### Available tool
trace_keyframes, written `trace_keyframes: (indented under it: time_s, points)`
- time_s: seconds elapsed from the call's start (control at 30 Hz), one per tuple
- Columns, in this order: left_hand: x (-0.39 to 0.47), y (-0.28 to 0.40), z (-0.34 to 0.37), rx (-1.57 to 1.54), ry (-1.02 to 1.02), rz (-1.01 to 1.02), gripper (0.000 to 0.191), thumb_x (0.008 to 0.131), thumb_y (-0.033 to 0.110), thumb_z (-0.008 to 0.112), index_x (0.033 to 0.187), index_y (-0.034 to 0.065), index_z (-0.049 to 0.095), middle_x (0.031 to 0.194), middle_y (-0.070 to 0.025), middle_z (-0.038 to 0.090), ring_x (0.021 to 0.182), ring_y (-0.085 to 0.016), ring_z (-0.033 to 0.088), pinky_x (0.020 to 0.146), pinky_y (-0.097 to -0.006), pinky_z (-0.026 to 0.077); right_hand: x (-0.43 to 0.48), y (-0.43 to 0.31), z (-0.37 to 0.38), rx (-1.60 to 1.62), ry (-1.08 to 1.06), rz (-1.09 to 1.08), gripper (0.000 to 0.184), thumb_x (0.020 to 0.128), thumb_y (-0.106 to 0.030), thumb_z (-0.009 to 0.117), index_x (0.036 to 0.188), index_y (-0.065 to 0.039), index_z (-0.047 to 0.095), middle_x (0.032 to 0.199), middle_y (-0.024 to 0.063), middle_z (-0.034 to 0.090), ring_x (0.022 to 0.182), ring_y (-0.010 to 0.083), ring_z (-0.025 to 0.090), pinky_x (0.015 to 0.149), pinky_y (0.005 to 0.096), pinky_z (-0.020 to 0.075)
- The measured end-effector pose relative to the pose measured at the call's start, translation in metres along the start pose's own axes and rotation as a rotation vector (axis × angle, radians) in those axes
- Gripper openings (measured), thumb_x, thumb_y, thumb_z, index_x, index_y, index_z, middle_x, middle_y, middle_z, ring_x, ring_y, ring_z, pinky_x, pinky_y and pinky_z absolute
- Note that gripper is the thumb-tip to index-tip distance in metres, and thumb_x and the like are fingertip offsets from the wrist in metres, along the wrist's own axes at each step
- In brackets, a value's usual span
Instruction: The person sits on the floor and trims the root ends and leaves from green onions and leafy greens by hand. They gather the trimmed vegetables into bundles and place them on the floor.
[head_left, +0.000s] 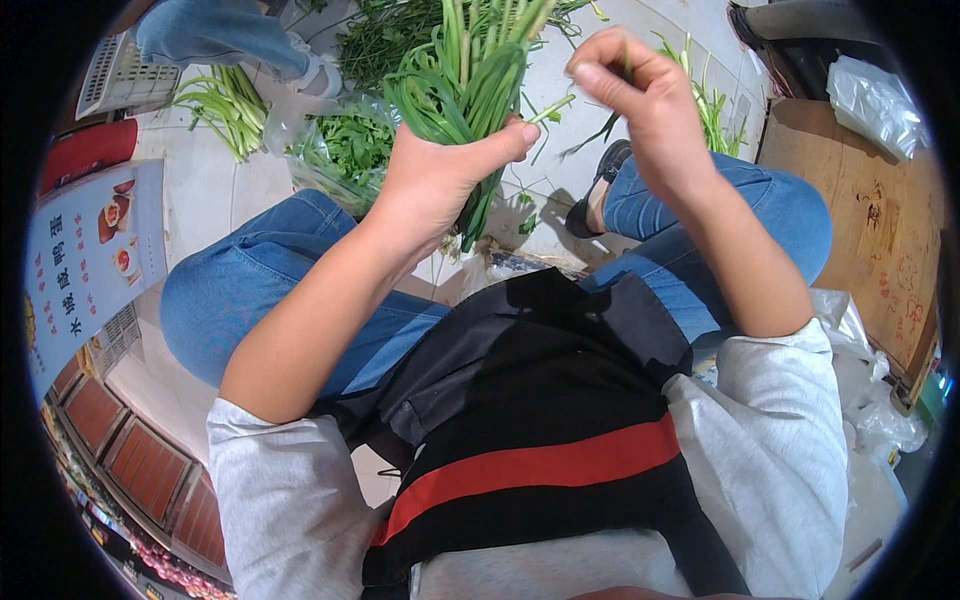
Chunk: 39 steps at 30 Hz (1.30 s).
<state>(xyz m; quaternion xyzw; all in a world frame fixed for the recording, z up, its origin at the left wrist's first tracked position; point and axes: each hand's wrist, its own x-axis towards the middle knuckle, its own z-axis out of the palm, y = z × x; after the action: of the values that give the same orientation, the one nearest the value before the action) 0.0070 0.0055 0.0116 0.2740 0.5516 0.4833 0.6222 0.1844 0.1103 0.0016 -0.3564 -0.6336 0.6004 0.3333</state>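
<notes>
My left hand is wrapped around a thick bunch of long-leaved greens, which look like green garlic or scallions. Pale stalks rise at the top of the bunch, while dark leaf ends hang below my palm. One short pale-green stalk sticks out sideways near my left thumb. To the right and apart from the bunch, my right hand is raised with its fingers curled and pinched. A thin, dark, wilted leaf hangs from it, partly hidden by the fingers.
Pale floor tiles carry a heap of thin greens, a pale-stemmed bundle and a plastic bag of leafy greens. Another person's leg is at upper left. A wooden tabletop at right bears clear plastic bags.
</notes>
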Motion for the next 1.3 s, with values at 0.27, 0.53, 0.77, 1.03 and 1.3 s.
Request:
trace_keyframes:
  time_s: [0.27, 0.53, 0.77, 1.03, 1.3]
  points:
    - [0.000, -0.004, -0.002, -0.095, 0.055, 0.011, 0.022, 0.079, 0.012, 0.077, 0.093, 0.0018, 0.064, 0.086, -0.0040, 0.066, 0.079, -0.012, 0.061, 0.076, -0.0268, 0.049, 0.034, -0.068, -0.031, -0.251, -0.173, 0.164, 0.011, 0.085, -0.006, 0.071, 0.079, -0.006, 0.062, 0.074, -0.0039, 0.057, 0.071, 0.0030, 0.049, 0.060, 0.0191, 0.0386]
    - [0.000, -0.003, -0.001, 0.134, 0.035, 0.093, 0.029, 0.079, 0.013, 0.078, 0.101, 0.0025, 0.064, 0.091, -0.0032, 0.066, 0.086, -0.011, 0.060, 0.080, -0.0277, 0.048, 0.007, -0.019, -0.011, -0.514, -0.305, -0.294, 0.012, 0.079, -0.015, 0.076, 0.089, -0.008, 0.074, 0.076, 0.0006, 0.058, 0.068, 0.0081, 0.051, 0.058, 0.0251, 0.0396]
    - [0.005, -0.008, -0.003, 0.250, 0.061, 0.242, 0.023, 0.077, 0.010, 0.078, 0.094, 0.0006, 0.068, 0.085, -0.0044, 0.070, 0.077, -0.010, 0.063, 0.071, -0.0270, 0.052, 0.005, -0.018, -0.014, -0.450, -0.316, 0.048, 0.010, 0.086, -0.008, 0.066, 0.090, 0.002, 0.068, 0.073, -0.0009, 0.057, 0.068, 0.0037, 0.050, 0.061, 0.0188, 0.0412]
    - [0.005, -0.008, -0.004, 0.132, 0.074, 0.186, 0.023, 0.078, 0.010, 0.077, 0.096, 0.0010, 0.065, 0.088, -0.0030, 0.067, 0.080, -0.010, 0.062, 0.075, -0.0264, 0.050, 0.018, -0.017, -0.042, -0.963, -0.273, 0.003, 0.016, 0.089, -0.015, 0.068, 0.083, 0.000, 0.064, 0.066, -0.0004, 0.052, 0.062, 0.0036, 0.043, 0.056, 0.0216, 0.0386]
    - [0.002, -0.003, 0.000, 0.051, 0.074, 0.082, 0.024, 0.081, 0.012, 0.077, 0.097, 0.0028, 0.063, 0.090, -0.0014, 0.063, 0.083, -0.010, 0.058, 0.077, -0.0268, 0.047, 0.009, -0.019, -0.017, -0.334, -0.309, 0.146, 0.021, 0.081, -0.023, 0.078, 0.091, -0.004, 0.075, 0.075, -0.0013, 0.065, 0.067, 0.0037, 0.050, 0.058, 0.0222, 0.0402]
